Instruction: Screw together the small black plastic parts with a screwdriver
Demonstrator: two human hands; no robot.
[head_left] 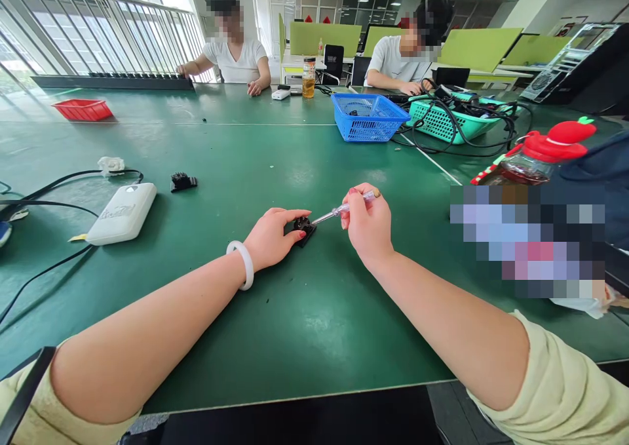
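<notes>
Steadying a black part [307, 231] for a screwdriver [339, 210]

Another black component [183, 182] lies at left. The left hand [271, 236] grips the part on the table [304, 340] between thumb and fingers; the right hand [367, 225] clasps the screwdriver, tip at the part. Probably screw work; turning would need a steady hold.

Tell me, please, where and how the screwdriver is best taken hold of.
Probably by its handle, from the right, where the right hand grips it: the slim shaft slants down leftward to the black part, which the left hand holds.
</notes>
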